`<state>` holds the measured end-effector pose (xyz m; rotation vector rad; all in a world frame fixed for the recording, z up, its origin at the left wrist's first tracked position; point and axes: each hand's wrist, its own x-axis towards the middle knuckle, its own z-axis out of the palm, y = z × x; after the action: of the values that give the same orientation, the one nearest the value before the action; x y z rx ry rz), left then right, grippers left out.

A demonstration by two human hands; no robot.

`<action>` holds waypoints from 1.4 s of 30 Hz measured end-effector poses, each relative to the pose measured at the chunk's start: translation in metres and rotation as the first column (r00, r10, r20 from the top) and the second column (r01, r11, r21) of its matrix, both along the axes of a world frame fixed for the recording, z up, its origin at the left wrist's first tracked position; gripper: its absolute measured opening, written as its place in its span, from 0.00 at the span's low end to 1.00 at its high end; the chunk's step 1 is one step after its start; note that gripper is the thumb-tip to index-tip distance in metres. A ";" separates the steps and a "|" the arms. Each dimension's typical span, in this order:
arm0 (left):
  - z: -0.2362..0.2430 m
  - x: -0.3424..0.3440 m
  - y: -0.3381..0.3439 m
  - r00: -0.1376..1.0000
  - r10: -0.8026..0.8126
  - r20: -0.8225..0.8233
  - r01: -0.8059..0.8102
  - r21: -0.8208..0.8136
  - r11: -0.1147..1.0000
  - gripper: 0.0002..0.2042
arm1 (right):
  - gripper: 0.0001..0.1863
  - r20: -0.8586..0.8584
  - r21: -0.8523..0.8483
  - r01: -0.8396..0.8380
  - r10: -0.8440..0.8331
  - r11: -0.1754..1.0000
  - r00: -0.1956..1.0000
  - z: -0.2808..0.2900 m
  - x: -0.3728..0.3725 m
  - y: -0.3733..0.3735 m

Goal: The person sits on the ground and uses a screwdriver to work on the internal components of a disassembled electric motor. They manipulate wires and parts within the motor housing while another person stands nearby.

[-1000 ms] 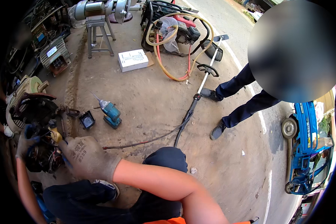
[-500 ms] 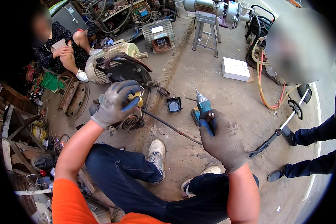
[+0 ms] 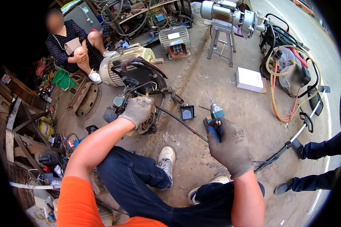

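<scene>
Dusty concrete ground [image 3: 195,160] runs out to a grey road [image 3: 322,49] on the right, and old machinery crowds the upper left, where a seated person [image 3: 62,41] in a dark dotted dress has hands folded over one knee. On the ground between the two gloved hands and the clutter sit a large motor [image 3: 113,70] with a round dark end and, farther off, a smaller grey motor [image 3: 174,39].

Near the large motor, the small machine [image 3: 149,126] with loose wires lies on the ground, partly hidden by the left hand [image 3: 138,109]. That hand is laid over it, back of the glove upward; its fingertips are out of sight, so I cannot tell whether they grip. A dark cable [image 3: 182,122] stretches from the machine toward the right hand [image 3: 229,145], whose thumb and fingers are bent together around a small dark piece [image 3: 216,123], too unclear to name.

Just beyond the right hand lies a teal drill [image 3: 216,109], its bit pointing away, with a square black tray [image 3: 187,112] to its left. Farther right, a long pole [image 3: 297,135] with a loop handle lies near a standing person's legs [image 3: 318,149].
</scene>
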<state>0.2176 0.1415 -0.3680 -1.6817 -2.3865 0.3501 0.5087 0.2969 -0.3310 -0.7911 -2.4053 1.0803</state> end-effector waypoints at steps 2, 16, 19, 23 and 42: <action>-0.002 -0.004 0.004 1.000 -0.009 -0.016 0.010 0.033 0.999 0.06 | 0.10 0.006 0.013 -0.001 0.001 1.000 1.000 0.003 -0.003 0.000; 0.023 -0.017 0.002 0.992 0.116 0.053 -0.124 0.198 0.972 0.13 | 0.10 0.017 0.063 0.029 -0.030 0.998 0.999 0.001 -0.012 -0.001; 0.030 -0.016 0.004 0.961 0.240 0.136 -0.263 0.193 0.945 0.14 | 0.11 0.061 0.038 0.039 -0.041 0.999 0.997 0.004 -0.014 -0.002; 0.032 -0.003 0.024 0.937 0.294 0.192 -0.314 0.088 0.945 0.16 | 0.11 0.003 0.047 0.044 -0.044 0.998 0.999 -0.011 -0.005 0.006; -0.010 -0.036 -0.013 0.971 0.206 0.120 -0.196 -0.090 0.976 0.14 | 0.12 -0.010 0.084 -0.063 0.065 0.994 0.998 -0.013 -0.024 -0.003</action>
<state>0.1813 0.1286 -0.3781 -1.5400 -2.6809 0.3812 0.4846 0.2942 -0.3444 -0.6815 -2.4629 0.9977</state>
